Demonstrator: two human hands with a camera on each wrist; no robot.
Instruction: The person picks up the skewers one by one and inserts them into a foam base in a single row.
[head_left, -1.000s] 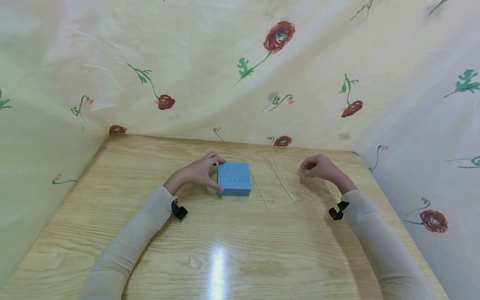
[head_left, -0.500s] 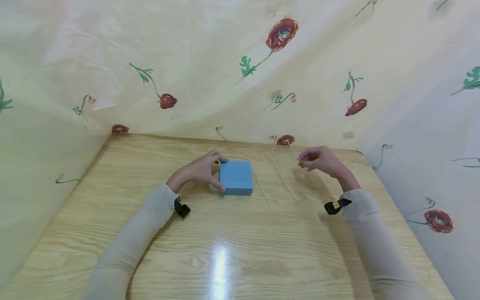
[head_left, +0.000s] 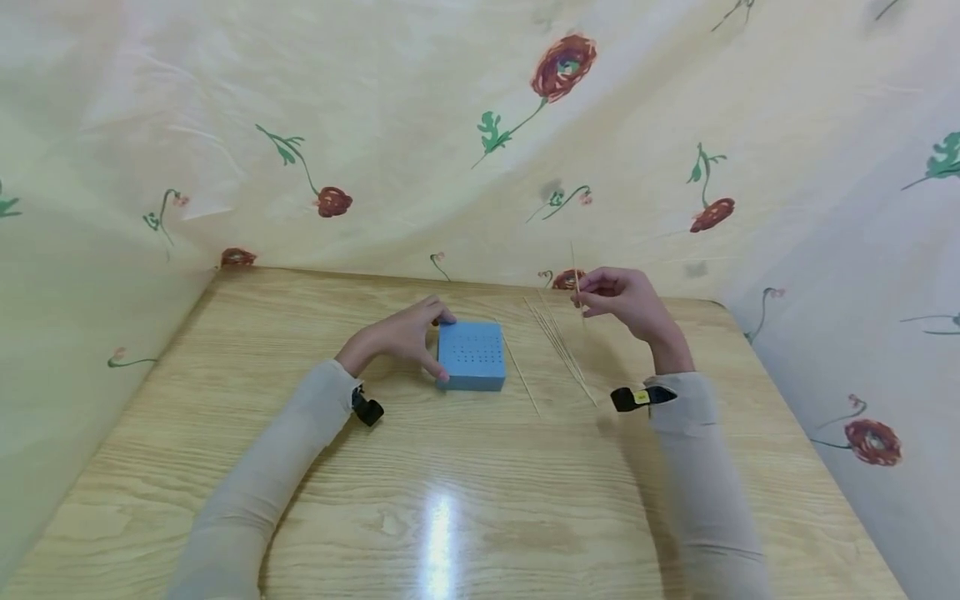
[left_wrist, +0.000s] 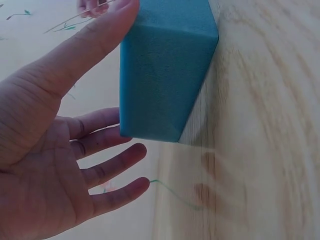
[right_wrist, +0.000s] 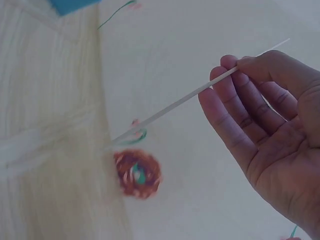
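Observation:
A blue block [head_left: 471, 379] with rows of small holes in its top lies on the table. My left hand [head_left: 405, 335] grips its left side, thumb at the near corner and fingers at the far corner. In the left wrist view the thumb and forefingers touch the block [left_wrist: 162, 80], while the other fingers spread free. My right hand [head_left: 628, 302] is raised at the right, pinching a thin wooden skewer [head_left: 573, 260] between thumb and fingertips. The skewer [right_wrist: 175, 104] slants across the right wrist view. A lone skewer [head_left: 522, 375] lies just right of the block.
Several more skewers [head_left: 557, 340] lie in a loose bunch on the wooden table [head_left: 525, 500], between the block and my right hand. A flowered cloth [head_left: 420, 150] hangs behind the table and at both sides. Each wrist wears a small black camera.
My right hand has lifted the skewer off the table and moved left and away from me, turning the skewer from slanted to nearly upright. My left hand stays on the block.

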